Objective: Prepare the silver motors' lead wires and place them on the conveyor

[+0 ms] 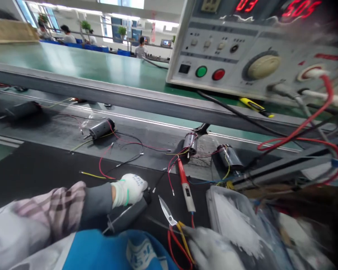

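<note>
L hand, in a white knit glove, grips the far end of a dark motor, on or just over the black mat, near side, left of the scissors. R hand is by the scissor handles; too blurred to tell if it's holding them. Best hold the motor steady, w/ loose wires clear of the pointed steel blades. Motor's a smooth cylinder w/ thin shaft.
</note>
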### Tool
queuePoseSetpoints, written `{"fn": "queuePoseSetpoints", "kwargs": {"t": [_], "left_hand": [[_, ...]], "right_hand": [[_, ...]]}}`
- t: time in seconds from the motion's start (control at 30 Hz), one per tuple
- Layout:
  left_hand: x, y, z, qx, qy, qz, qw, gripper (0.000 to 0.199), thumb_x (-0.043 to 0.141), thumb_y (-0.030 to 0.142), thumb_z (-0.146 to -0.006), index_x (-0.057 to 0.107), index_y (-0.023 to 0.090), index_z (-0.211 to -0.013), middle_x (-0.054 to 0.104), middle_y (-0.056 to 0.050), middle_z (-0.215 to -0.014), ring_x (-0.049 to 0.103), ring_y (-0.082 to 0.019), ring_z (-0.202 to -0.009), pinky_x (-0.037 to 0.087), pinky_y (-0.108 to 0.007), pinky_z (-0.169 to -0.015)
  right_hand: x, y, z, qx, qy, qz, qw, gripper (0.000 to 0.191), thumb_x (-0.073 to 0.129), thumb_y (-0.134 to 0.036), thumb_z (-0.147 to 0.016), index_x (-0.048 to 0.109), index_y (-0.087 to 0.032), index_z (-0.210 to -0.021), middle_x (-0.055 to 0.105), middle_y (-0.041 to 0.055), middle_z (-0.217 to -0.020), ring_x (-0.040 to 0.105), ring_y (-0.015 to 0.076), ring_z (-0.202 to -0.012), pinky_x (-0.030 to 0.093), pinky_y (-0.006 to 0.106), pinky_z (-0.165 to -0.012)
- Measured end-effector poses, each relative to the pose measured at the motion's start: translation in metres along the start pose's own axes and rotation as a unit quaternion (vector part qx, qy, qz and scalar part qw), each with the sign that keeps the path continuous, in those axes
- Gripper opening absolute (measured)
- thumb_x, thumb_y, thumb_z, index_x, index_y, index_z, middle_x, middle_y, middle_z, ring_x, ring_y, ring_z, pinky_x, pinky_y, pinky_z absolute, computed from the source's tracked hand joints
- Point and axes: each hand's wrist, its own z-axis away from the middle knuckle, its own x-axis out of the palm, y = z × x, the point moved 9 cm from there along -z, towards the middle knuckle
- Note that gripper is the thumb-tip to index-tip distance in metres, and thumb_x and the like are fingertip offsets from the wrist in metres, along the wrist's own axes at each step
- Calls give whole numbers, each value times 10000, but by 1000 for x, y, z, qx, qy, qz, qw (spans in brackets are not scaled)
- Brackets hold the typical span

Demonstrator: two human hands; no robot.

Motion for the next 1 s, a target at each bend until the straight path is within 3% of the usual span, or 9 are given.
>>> {"fn": "queuePoseSetpoints", "kwargs": {"t": [0.07,0.17,0.3,0.4,0.5,0.67,0.73,0.8,1.0], "left_hand": [[-1,-2,-2,3,-15,3,1000,218,427,253,-717,607,184,-820,664,-86,-773,636,-258,-717,488,-323,-580],[-3,2,-1,7,-14,-3,1000,202,446,238,-721,603,170,-829,660,-93,-775,636,-258,-719,493,-325,-588],[1,7,8,-17,31,-24,999,256,356,190,-799,587,145,-900,646,-111,-781,628,-254,-694,493,-363,-603],[13,4,14,-47,67,-16,997,288,351,149,-795,552,139,-1001,629,-117,-831,611,-242,-724,487,-377,-638],[15,4,17,-38,146,82,985,308,391,120,-757,546,156,-1020,616,-98,-947,577,-229,-861,466,-366,-755],[13,-9,14,-34,232,285,929,322,403,77,-723,565,176,-983,630,-30,-921,569,-137,-866,440,-236,-796],[11,-8,11,-20,230,292,928,250,426,125,-751,585,182,-935,630,-21,-876,567,-133,-825,439,-232,-772],[6,-6,10,-8,231,254,939,227,430,180,-781,599,187,-933,620,-29,-859,557,-145,-815,433,-251,-764],[-8,-3,13,-34,207,100,973,233,419,219,-784,611,217,-915,569,-51,-824,511,-185,-773,405,-296,-675]], "right_hand": [[32,-58,-32,-40,-13,42,998,257,457,-257,-762,663,-326,-900,691,30,-804,616,224,-794,416,347,-730],[51,-102,-71,-20,15,71,997,231,441,-277,-781,671,-270,-796,678,51,-741,616,231,-745,394,328,-666],[55,-104,-88,13,57,14,998,249,416,-271,-794,662,-238,-789,661,62,-723,605,221,-724,375,301,-628],[64,-85,-88,63,67,-164,982,239,440,-279,-785,663,-227,-852,676,58,-812,606,210,-787,405,292,-688],[88,-65,-88,131,53,-413,900,251,505,-359,-758,658,-183,-851,682,63,-851,609,210,-822,445,290,-722],[128,-51,-88,221,45,-681,696,352,630,-435,-658,644,-142,-853,690,73,-810,621,232,-816,484,331,-736],[130,-50,-86,233,41,-705,669,368,654,-437,-635,652,-143,-856,694,77,-828,620,238,-840,485,344,-760],[124,-51,-84,233,30,-686,689,383,663,-441,-626,666,-142,-865,694,88,-866,612,251,-873,485,361,-779],[93,-56,-81,180,47,-567,802,333,627,-415,-673,691,-177,-896,694,80,-928,593,259,-946,464,369,-848]]}}
